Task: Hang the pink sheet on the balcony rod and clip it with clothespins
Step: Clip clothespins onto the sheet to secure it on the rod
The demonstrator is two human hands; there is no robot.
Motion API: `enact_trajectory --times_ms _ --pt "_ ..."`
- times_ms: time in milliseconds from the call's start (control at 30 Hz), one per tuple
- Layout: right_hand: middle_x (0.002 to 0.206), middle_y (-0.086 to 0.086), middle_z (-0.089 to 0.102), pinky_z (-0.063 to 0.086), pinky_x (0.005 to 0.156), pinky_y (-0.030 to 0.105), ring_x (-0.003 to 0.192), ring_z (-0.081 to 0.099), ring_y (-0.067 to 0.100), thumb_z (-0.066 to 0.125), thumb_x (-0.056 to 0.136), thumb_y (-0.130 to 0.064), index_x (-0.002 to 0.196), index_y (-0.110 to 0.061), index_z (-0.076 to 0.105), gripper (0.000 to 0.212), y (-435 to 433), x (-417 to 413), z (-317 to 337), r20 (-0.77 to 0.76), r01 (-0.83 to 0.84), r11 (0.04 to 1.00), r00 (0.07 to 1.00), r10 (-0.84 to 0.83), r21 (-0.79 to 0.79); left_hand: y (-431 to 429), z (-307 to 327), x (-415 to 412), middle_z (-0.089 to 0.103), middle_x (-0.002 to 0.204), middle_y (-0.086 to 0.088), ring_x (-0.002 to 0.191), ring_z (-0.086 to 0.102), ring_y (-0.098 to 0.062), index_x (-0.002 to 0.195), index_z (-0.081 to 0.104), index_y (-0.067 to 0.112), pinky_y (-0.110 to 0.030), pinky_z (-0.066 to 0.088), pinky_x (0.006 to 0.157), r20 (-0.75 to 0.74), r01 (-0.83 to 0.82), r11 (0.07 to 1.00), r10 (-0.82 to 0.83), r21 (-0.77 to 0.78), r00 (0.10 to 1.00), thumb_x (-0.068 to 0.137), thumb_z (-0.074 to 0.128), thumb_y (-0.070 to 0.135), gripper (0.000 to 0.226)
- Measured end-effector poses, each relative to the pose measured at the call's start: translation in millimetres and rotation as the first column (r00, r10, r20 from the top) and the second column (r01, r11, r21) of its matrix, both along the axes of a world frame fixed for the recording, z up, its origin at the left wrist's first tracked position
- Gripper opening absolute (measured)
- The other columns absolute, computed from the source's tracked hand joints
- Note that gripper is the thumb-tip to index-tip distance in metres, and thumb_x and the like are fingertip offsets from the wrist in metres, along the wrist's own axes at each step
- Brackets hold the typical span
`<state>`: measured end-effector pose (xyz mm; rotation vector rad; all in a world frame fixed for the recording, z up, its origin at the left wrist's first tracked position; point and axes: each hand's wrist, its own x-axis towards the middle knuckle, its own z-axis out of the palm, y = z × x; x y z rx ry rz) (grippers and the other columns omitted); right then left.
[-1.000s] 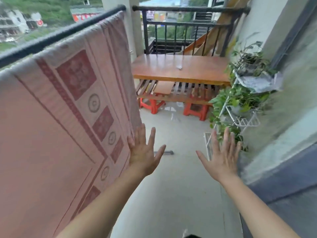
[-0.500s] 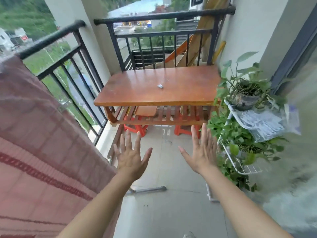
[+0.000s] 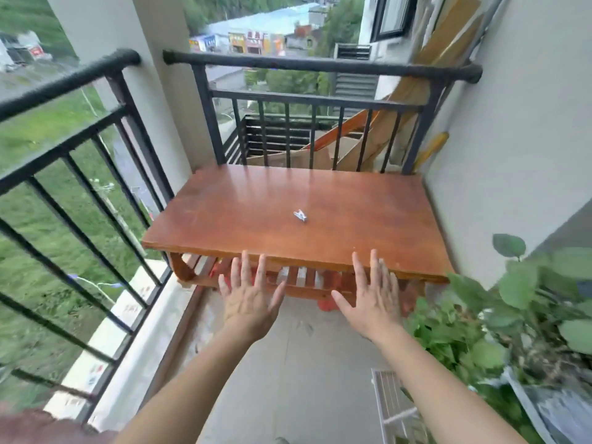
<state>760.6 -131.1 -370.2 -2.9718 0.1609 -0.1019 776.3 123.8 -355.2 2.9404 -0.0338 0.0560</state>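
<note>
- Pink sheet (image 3: pixel 38 424): only a blurred corner shows at the lower left edge, beside the foot of the side railing.
- Your forearms reach forward from the bottom edge, above the balcony floor (image 3: pixel 288 379), roughly parallel and apart.
- Your left hand (image 3: pixel 248 299): back toward you, fingers straight and spread, thumb out to the right; it holds nothing.
- Your right hand (image 3: pixel 371 302): same pose, fingers straight and fanned, thumb out to the left; it holds nothing.
- The fingertips of both hands overlap the near edge of the tabletop (image 3: pixel 256 213) in this view; contact cannot be told.
- Right of your right arm: leafy plants (image 3: pixel 512 315) on a white wire rack (image 3: pixel 394 405); their pots are too blurred to describe.
- Slatted shelf (image 3: pixel 301 277) beneath the tabletop, with red stools (image 3: pixel 326 304) partly visible under it.
- Clothespin (image 3: pixel 300 215): one small metallic clip, alone near the middle of the tabletop, well apart from both hands.
- Balcony rod (image 3: pixel 64 84): dark top rail of the side railing, bare along its visible length.
- Far rail (image 3: pixel 320 64) behind the tabletop; wooden planks (image 3: pixel 432 75) lean beyond it.
</note>
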Motion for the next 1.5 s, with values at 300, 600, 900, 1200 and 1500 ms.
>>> enact_trajectory --times_ms 300,600,900,1200,1500 --pt "0.164 0.012 -0.020 0.003 0.123 0.046 0.153 -0.007 0.031 0.021 0.091 -0.076 0.155 -0.031 -0.017 0.087 -9 146 -31 -0.131 0.014 1.000 0.991 -0.011 0.019 -15 -21 153 -0.017 0.164 -0.004 0.150 -0.015 -0.025 0.156 -0.006 0.031 -0.055 -0.003 0.120 -0.110 0.096 0.995 -0.092 0.027 0.990 0.096 0.016 0.066 0.073" --pt "0.165 0.010 0.012 0.027 0.116 0.044 0.150 0.018 0.027 0.036 0.100 -0.053 0.158 -0.023 0.010 0.071 -15 344 -107 -0.333 -0.099 0.979 0.930 0.154 0.176 -40 -106 303 -0.013 0.165 -0.002 0.151 -0.010 -0.025 0.156 -0.003 0.033 -0.053 0.001 0.120 -0.311 -0.052 0.997 0.069 0.064 0.948 0.096 0.016 0.066 0.072" --pt "0.164 0.013 0.011 0.033 0.111 0.043 0.147 0.023 0.031 0.043 0.100 -0.037 0.157 -0.027 0.013 0.066 10 466 -166 -0.411 -0.287 0.936 0.843 0.347 0.203 -44 -180 355 -0.010 0.165 -0.004 0.151 -0.006 -0.027 0.157 0.000 0.033 -0.050 0.005 0.121 -0.533 -0.161 0.985 0.171 0.065 0.828 0.098 0.021 0.061 0.068" --pt "0.155 0.003 0.033 0.045 0.095 0.038 0.120 0.050 0.029 0.053 0.100 -0.024 0.127 -0.017 0.061 0.029 39 514 -213 -0.411 -0.316 0.922 0.827 0.383 0.223 -26 -226 371 -0.016 0.164 0.000 0.150 -0.013 -0.027 0.157 0.001 0.033 -0.049 0.005 0.121 -0.710 -0.261 0.965 0.202 0.026 0.674 0.100 0.024 0.054 0.064" --pt "0.134 0.005 0.052 0.045 0.093 0.039 0.115 0.057 0.030 0.051 0.095 -0.007 0.148 -0.023 0.038 0.057 57 495 -187 -0.452 -0.297 0.902 0.789 0.416 0.312 13 -196 365 -0.004 0.165 -0.003 0.151 -0.005 -0.024 0.157 0.011 0.028 -0.045 0.009 0.121 -0.686 -0.331 0.943 0.212 -0.044 0.696 0.101 0.025 0.052 0.062"
